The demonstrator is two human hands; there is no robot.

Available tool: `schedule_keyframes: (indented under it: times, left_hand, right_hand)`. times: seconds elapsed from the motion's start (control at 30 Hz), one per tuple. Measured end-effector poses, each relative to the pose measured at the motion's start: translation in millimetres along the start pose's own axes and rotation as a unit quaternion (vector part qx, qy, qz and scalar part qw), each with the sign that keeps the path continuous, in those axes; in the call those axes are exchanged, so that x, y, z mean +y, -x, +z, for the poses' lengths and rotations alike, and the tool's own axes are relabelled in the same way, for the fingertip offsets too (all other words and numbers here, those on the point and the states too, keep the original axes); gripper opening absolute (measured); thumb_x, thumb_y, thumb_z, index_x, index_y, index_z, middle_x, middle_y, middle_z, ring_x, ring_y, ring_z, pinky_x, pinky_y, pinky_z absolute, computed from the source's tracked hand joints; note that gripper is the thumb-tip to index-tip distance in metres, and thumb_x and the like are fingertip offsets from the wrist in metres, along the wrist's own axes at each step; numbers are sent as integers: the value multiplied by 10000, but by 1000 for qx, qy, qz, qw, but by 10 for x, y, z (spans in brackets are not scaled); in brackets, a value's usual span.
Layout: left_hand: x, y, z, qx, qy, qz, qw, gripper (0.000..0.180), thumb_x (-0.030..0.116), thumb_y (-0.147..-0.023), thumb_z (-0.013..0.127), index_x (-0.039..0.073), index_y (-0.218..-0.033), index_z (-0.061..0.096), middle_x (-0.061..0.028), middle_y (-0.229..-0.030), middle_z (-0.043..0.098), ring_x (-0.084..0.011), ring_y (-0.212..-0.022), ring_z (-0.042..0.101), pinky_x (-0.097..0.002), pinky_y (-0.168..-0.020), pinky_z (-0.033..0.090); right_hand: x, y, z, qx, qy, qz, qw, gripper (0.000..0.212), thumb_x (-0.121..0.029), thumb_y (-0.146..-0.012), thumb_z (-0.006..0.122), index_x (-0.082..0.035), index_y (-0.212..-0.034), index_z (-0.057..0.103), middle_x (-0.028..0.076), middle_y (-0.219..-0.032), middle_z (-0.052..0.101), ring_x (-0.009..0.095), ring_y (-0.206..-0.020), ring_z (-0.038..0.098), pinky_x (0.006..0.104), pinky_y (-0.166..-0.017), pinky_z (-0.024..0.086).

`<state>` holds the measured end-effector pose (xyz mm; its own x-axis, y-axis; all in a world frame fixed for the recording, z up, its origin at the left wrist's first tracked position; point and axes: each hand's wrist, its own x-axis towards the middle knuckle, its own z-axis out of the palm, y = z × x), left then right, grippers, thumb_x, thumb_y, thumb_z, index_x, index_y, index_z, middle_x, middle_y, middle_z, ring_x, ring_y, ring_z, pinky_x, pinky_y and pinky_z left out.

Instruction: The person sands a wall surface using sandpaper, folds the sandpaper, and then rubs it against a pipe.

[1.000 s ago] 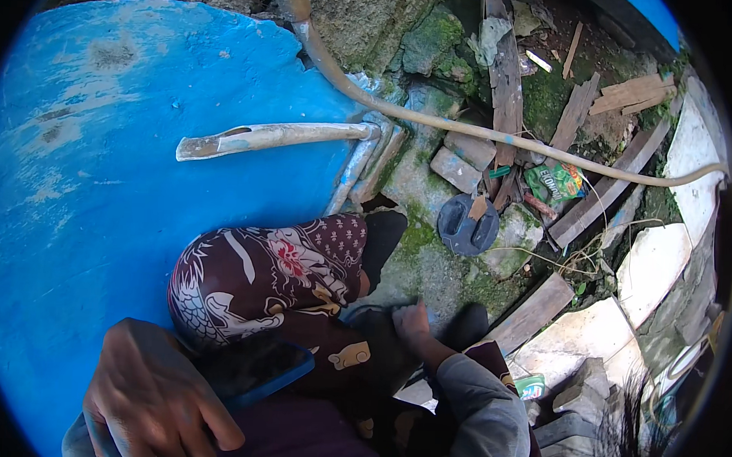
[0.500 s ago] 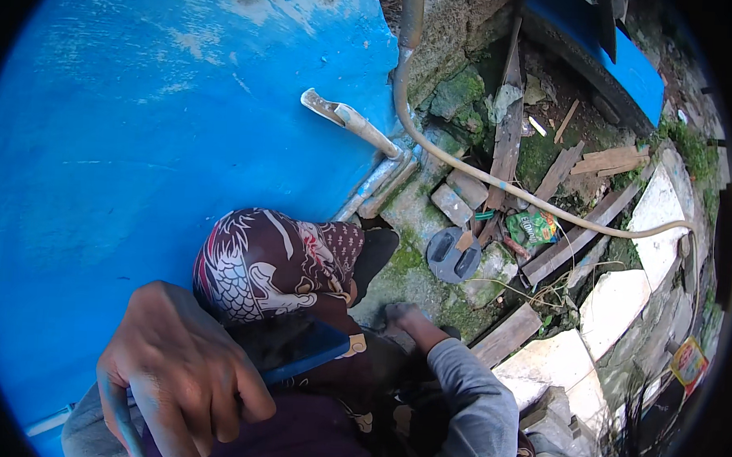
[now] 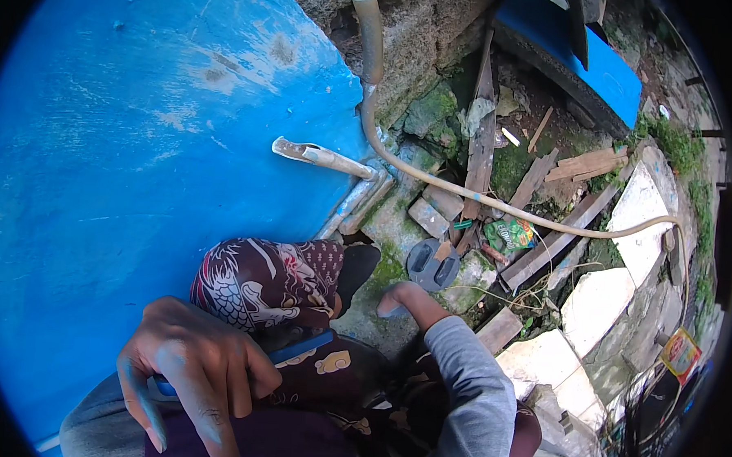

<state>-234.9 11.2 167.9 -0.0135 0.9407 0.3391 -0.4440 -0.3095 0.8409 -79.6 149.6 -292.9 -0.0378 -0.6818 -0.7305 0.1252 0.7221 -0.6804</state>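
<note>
Gripping blue tool (image 3: 299, 348), left hand (image 3: 192, 368); right hand (image 3: 400, 299) on mossy ground (image 3: 389, 270).

Soft, even daylight without hard shadows; sharp centre, fisheye bending and black vignette at the rim.

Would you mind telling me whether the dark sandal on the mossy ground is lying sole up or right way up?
Sole up, it seems: the dark sandal shows a flat face with two tread patches and no visible strap.

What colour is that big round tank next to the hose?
The tank is bright blue with pale scuffs, seen in the head view beside the tan hose.
</note>
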Motion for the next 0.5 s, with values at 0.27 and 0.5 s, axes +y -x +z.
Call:
schedule_keyframes:
  times: [0.27,0.5]
  left_hand:
    - [-87,66,216,54,-34,22,998,451,310,-912,544,-97,-1069,661,-60,-623,634,-130,-401,405,-334,-546,276]
    - [-11,210,412,242,40,-36,969,526,257,-869,543,-148,-1203,517,33,-476,432,-83,-414,325,-297,-516,247]
  right_hand:
    - [129,838,-890,217,147,108,959,335,-232,-784,621,-3,-1010,715,220,-1140,659,341,-1090,637,413,-865,527]
    - [-977,3052,-895,588,-108,-32,801,244,-175,-831,702,-9,-944,565,116,-831,664,156,-698,641,322,-629,517]
